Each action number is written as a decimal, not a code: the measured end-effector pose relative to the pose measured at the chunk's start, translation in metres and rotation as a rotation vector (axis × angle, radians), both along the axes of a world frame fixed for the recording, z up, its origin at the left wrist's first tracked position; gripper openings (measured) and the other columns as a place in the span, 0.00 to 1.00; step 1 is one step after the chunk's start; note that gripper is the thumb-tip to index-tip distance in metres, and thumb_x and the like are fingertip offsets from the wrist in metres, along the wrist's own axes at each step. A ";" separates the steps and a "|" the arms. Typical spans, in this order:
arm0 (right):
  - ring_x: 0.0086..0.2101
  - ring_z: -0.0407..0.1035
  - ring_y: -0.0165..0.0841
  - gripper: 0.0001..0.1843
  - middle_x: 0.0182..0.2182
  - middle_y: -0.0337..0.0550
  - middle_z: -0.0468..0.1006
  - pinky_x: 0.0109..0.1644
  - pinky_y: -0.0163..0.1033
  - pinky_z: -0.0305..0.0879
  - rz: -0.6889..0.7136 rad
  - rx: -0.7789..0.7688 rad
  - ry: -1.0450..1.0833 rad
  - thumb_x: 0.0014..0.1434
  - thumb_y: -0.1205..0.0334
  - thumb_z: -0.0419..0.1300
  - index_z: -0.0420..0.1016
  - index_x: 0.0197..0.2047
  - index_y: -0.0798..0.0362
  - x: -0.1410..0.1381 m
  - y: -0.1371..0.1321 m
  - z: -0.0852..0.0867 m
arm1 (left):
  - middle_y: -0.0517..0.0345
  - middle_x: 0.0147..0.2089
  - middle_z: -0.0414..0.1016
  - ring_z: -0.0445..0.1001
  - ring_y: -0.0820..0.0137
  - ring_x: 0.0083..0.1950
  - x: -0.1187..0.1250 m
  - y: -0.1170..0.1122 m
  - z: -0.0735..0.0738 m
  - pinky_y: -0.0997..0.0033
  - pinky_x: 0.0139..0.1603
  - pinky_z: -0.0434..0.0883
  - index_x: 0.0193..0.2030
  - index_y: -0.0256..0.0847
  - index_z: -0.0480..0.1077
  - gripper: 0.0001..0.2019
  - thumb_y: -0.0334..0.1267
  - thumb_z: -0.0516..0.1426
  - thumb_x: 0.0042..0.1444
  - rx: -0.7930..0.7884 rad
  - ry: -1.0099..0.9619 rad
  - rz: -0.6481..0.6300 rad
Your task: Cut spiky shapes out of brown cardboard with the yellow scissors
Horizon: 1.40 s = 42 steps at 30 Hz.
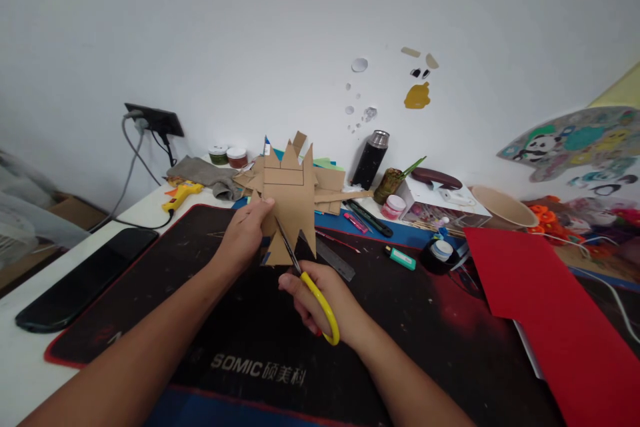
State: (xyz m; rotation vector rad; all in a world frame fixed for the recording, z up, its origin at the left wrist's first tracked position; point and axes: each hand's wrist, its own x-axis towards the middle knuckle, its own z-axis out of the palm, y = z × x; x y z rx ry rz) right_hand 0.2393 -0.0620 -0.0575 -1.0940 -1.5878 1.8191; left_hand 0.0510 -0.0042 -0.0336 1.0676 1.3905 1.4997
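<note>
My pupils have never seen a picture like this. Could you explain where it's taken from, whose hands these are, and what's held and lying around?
There is no machine here: one person works with two bare hands. The single picture comes from a camera worn on the head, looking forward and down. The left hand holds a cardboard piece with pointed tips. The right hand grips yellow-handled scissors, one blade showing across the cardboard. Beneath is a dark mat. Around it are a yellow glue gun, what looks like a black phone, a flask and a red sheet.
</note>
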 end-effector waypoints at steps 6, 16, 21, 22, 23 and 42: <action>0.12 0.55 0.23 0.18 0.16 0.23 0.64 0.15 0.29 0.50 -0.039 -0.054 -0.027 0.72 0.45 0.66 0.70 0.39 0.50 -0.005 -0.002 0.005 | 0.54 0.36 0.83 0.81 0.56 0.42 -0.001 0.001 -0.005 0.63 0.42 0.77 0.35 0.45 0.78 0.15 0.55 0.63 0.59 -0.018 -0.018 -0.016; 0.13 0.54 0.22 0.10 0.18 0.23 0.62 0.17 0.29 0.52 -0.065 -0.073 -0.120 0.74 0.59 0.62 0.69 0.38 0.50 -0.010 -0.005 0.010 | 0.54 0.36 0.83 0.79 0.57 0.42 0.002 0.002 -0.003 0.63 0.45 0.75 0.31 0.45 0.77 0.13 0.52 0.63 0.58 0.022 0.036 0.015; 0.13 0.53 0.22 0.10 0.18 0.24 0.61 0.16 0.28 0.51 -0.085 -0.096 -0.161 0.73 0.60 0.63 0.69 0.38 0.50 -0.013 -0.005 0.011 | 0.54 0.36 0.82 0.79 0.58 0.41 0.001 0.003 -0.006 0.63 0.44 0.75 0.31 0.45 0.76 0.15 0.54 0.63 0.56 0.012 0.036 0.019; 0.13 0.53 0.23 0.10 0.17 0.23 0.61 0.16 0.28 0.51 -0.090 -0.100 -0.170 0.73 0.60 0.63 0.69 0.38 0.50 -0.013 -0.005 0.012 | 0.54 0.36 0.82 0.78 0.59 0.40 0.001 0.004 -0.006 0.64 0.44 0.75 0.31 0.44 0.76 0.15 0.54 0.63 0.56 0.008 0.038 0.018; 0.13 0.53 0.23 0.11 0.17 0.23 0.60 0.16 0.28 0.50 -0.094 -0.103 -0.180 0.73 0.61 0.63 0.68 0.38 0.49 -0.014 -0.005 0.014 | 0.54 0.36 0.82 0.78 0.59 0.40 0.001 0.004 -0.006 0.64 0.44 0.75 0.30 0.44 0.75 0.16 0.55 0.63 0.56 0.004 0.037 0.010; 0.13 0.55 0.23 0.07 0.19 0.26 0.63 0.17 0.29 0.53 -0.116 -0.067 -0.215 0.73 0.58 0.63 0.73 0.40 0.50 -0.017 -0.005 -0.006 | 0.55 0.34 0.80 0.78 0.57 0.41 0.003 0.003 -0.001 0.63 0.45 0.74 0.28 0.46 0.72 0.16 0.56 0.63 0.53 -0.010 0.039 -0.001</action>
